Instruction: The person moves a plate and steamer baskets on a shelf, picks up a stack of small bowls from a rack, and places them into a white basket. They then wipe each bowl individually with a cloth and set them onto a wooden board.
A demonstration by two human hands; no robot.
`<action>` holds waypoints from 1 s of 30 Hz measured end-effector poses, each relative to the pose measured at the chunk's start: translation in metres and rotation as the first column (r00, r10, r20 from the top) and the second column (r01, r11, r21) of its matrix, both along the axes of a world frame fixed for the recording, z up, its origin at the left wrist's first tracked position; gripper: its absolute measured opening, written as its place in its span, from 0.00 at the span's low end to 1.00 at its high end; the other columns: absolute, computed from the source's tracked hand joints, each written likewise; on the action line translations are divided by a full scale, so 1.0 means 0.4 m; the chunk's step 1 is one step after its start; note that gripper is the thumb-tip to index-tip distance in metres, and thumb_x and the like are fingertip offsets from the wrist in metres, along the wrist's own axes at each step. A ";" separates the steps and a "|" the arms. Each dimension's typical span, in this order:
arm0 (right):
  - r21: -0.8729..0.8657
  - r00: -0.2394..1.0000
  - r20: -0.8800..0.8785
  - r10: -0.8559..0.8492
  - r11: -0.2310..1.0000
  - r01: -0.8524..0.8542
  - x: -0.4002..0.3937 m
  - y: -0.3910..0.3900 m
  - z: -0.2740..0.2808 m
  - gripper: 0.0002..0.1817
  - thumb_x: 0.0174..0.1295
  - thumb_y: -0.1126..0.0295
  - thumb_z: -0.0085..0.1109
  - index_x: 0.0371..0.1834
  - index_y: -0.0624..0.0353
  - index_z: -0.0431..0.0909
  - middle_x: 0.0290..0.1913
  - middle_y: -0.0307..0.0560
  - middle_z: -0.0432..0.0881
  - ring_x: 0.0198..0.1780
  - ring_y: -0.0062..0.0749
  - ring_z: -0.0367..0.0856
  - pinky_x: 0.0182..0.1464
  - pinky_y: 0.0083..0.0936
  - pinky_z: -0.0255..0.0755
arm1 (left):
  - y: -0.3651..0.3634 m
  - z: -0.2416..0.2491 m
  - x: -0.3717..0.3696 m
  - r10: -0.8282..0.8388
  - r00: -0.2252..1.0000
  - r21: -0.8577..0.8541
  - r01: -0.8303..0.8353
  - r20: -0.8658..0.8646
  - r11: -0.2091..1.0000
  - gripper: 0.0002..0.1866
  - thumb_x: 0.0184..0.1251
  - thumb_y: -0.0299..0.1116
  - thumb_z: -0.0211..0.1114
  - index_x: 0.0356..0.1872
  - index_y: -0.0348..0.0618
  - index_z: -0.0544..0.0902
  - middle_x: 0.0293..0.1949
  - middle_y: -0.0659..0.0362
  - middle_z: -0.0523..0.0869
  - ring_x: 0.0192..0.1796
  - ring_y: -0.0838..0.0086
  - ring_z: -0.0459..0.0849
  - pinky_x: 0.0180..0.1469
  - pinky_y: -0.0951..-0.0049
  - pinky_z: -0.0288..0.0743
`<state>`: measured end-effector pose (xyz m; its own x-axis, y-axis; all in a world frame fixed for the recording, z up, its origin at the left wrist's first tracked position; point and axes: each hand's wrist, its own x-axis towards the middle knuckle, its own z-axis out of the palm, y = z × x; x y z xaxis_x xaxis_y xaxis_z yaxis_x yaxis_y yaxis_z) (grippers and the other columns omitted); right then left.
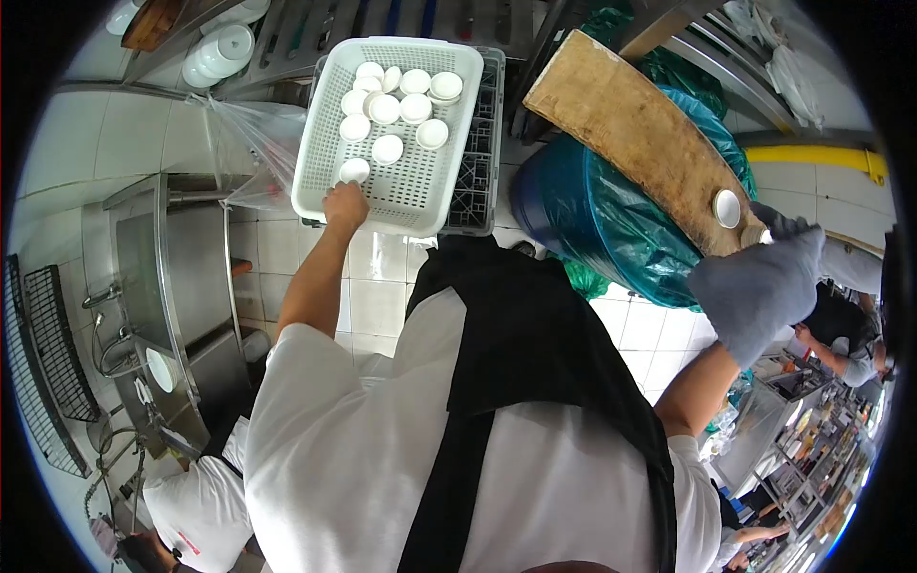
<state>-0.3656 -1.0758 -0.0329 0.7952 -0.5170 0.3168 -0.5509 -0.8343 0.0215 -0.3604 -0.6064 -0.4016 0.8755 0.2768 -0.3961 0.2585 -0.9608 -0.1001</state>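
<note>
My left hand (pixel 346 204) is closed on a small white bowl (pixel 354 170) at the near left corner of a white perforated basket (pixel 310 181). Several more small white bowls (pixel 385 110) lie in that basket, some overlapping. On the right, my right hand (pixel 759 282) wears a grey glove and has its fingers around another small white bowl (pixel 755 235) at the near end of a worn wooden board (pixel 626 110). Just beside it on the board sits a single white bowl (pixel 726 208). The glove covers part of the bowl it grips.
A dark crate (pixel 485 143) is under the basket. The board lies across a blue bin (pixel 544 196) lined with a green bag (pixel 621 215). At left are a metal sink (pixel 196 286) and a person in white (pixel 196 501). Other people (pixel 845 349) stand at far right.
</note>
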 end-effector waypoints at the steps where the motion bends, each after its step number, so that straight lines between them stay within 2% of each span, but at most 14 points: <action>1: -0.065 0.999 0.030 0.031 0.997 -0.029 -0.014 0.046 0.032 0.20 0.45 0.77 0.64 0.45 0.58 0.77 0.45 0.46 0.86 0.49 0.35 0.85 0.52 0.26 0.75 | 0.003 0.002 0.013 0.015 0.998 0.022 -0.014 -0.061 1.000 0.14 0.64 0.34 0.58 0.48 0.41 0.83 0.47 0.52 0.86 0.58 0.58 0.81 0.58 0.55 0.74; 3: -0.136 0.996 0.060 0.069 0.989 -0.060 -0.031 0.028 0.024 0.20 0.43 0.79 0.65 0.43 0.60 0.77 0.46 0.45 0.86 0.48 0.34 0.85 0.53 0.25 0.75 | 0.014 -0.011 0.044 0.055 0.991 -0.001 -0.056 -0.118 0.998 0.14 0.64 0.34 0.58 0.48 0.42 0.84 0.48 0.51 0.86 0.58 0.57 0.81 0.58 0.56 0.74; 4: 0.217 0.917 0.300 0.262 0.917 -0.333 -0.040 -0.056 -0.020 0.21 0.42 0.80 0.65 0.44 0.62 0.77 0.46 0.46 0.86 0.49 0.34 0.85 0.54 0.27 0.75 | 0.019 -0.015 0.052 0.091 0.980 -0.015 -0.095 -0.175 0.995 0.14 0.65 0.34 0.58 0.48 0.43 0.85 0.50 0.51 0.86 0.59 0.57 0.80 0.58 0.57 0.74; 5: 0.450 0.757 0.571 0.317 0.650 -0.612 -0.047 -0.101 -0.042 0.22 0.40 0.81 0.65 0.44 0.64 0.77 0.46 0.47 0.85 0.51 0.34 0.84 0.55 0.29 0.75 | 0.023 -0.022 0.058 0.090 0.981 -0.019 -0.095 -0.172 0.995 0.14 0.65 0.34 0.58 0.48 0.43 0.85 0.50 0.51 0.86 0.59 0.57 0.80 0.58 0.57 0.74; 8: 0.063 0.771 0.275 0.574 0.789 -0.611 -0.067 0.011 0.008 0.24 0.37 0.81 0.66 0.44 0.64 0.78 0.48 0.46 0.85 0.51 0.32 0.83 0.55 0.31 0.76 | 0.014 -0.025 0.066 0.034 0.984 0.037 -0.028 -0.176 0.999 0.15 0.64 0.35 0.59 0.48 0.43 0.85 0.50 0.51 0.86 0.55 0.58 0.83 0.57 0.57 0.75; 9: 0.430 0.780 0.567 0.264 0.713 -0.554 -0.069 0.043 -0.017 0.24 0.42 0.75 0.65 0.48 0.62 0.78 0.47 0.44 0.84 0.48 0.33 0.83 0.58 0.32 0.73 | 0.004 -0.014 0.065 0.051 0.985 -0.013 -0.054 -0.164 0.998 0.15 0.64 0.36 0.59 0.47 0.42 0.85 0.48 0.51 0.87 0.53 0.58 0.84 0.56 0.56 0.75; 12: 0.326 0.720 0.429 0.545 0.650 -0.686 -0.053 0.129 0.006 0.23 0.45 0.73 0.64 0.48 0.61 0.78 0.46 0.43 0.83 0.47 0.33 0.83 0.56 0.32 0.73 | 0.031 -0.086 0.057 0.059 0.998 -0.232 -0.051 0.024 0.971 0.15 0.63 0.38 0.61 0.45 0.40 0.85 0.41 0.48 0.88 0.44 0.55 0.87 0.53 0.56 0.77; 13: 0.290 0.692 0.323 0.645 0.629 -0.721 -0.050 0.154 0.011 0.22 0.46 0.73 0.64 0.49 0.60 0.78 0.45 0.43 0.83 0.47 0.33 0.83 0.56 0.32 0.74 | 0.066 -0.178 0.039 -0.114 0.959 -0.286 0.190 0.260 0.939 0.13 0.60 0.40 0.63 0.37 0.41 0.86 0.36 0.48 0.86 0.41 0.52 0.86 0.48 0.53 0.77; 15: 0.208 0.606 0.095 0.790 0.579 -0.788 -0.045 0.198 0.013 0.22 0.47 0.71 0.63 0.49 0.59 0.78 0.44 0.43 0.83 0.46 0.34 0.83 0.55 0.32 0.74 | 0.050 -0.197 0.051 -0.441 0.825 -0.274 0.542 0.352 0.795 0.17 0.57 0.45 0.68 0.28 0.38 0.85 0.32 0.49 0.86 0.36 0.58 0.83 0.43 0.59 0.77; 16: 0.159 0.575 -0.022 0.818 0.571 -0.805 -0.035 0.209 0.011 0.22 0.48 0.71 0.62 0.50 0.59 0.78 0.44 0.42 0.83 0.46 0.34 0.83 0.54 0.32 0.74 | -0.019 -0.070 0.057 0.194 0.980 -0.780 -0.093 0.037 0.618 0.19 0.58 0.47 0.69 0.29 0.37 0.85 0.26 0.53 0.84 0.29 0.67 0.81 0.38 0.64 0.76; 19: 0.020 0.436 -0.465 0.770 0.501 -0.865 0.017 0.229 0.006 0.21 0.51 0.69 0.61 0.50 0.58 0.77 0.43 0.42 0.82 0.45 0.34 0.82 0.52 0.32 0.75 | -0.141 0.026 0.068 0.574 0.817 -0.967 -0.193 -0.064 0.167 0.14 0.58 0.36 0.73 0.34 0.33 0.86 0.25 0.61 0.83 0.24 0.78 0.77 0.27 0.74 0.73; 21: 0.015 0.176 -0.836 0.520 0.343 -0.939 0.043 0.241 -0.006 0.20 0.52 0.67 0.60 0.51 0.57 0.77 0.42 0.41 0.82 0.44 0.34 0.82 0.51 0.32 0.75 | -0.207 0.089 0.072 0.650 0.714 -0.966 -0.184 -0.260 -0.184 0.10 0.59 0.33 0.72 0.35 0.37 0.85 0.28 0.61 0.84 0.26 0.78 0.80 0.29 0.76 0.78; 24: -0.088 0.360 -0.547 0.756 0.376 -0.922 -0.009 0.283 -0.004 0.19 0.54 0.65 0.58 0.51 0.55 0.77 0.39 0.41 0.81 0.41 0.35 0.82 0.48 0.34 0.75 | -0.258 0.171 0.073 0.670 0.658 -0.935 -0.173 -0.343 -0.309 0.09 0.64 0.32 0.68 0.39 0.38 0.82 0.32 0.59 0.86 0.30 0.75 0.84 0.33 0.74 0.80; 30: -0.231 0.461 -0.365 0.809 0.401 -0.886 0.000 0.388 -0.038 0.18 0.57 0.62 0.55 0.51 0.52 0.77 0.34 0.39 0.79 0.37 0.37 0.80 0.42 0.38 0.75 | -0.375 0.417 0.017 0.557 0.691 -0.784 -0.023 -0.461 -0.621 0.10 0.65 0.30 0.66 0.43 0.36 0.80 0.36 0.53 0.86 0.35 0.68 0.87 0.38 0.67 0.85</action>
<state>-0.3656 -0.9205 -0.0482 0.8121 0.5721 0.1152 0.4845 -0.7710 0.4133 -0.3534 -0.7562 -0.2348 0.8848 0.0972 -0.4558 0.2728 0.6850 0.6756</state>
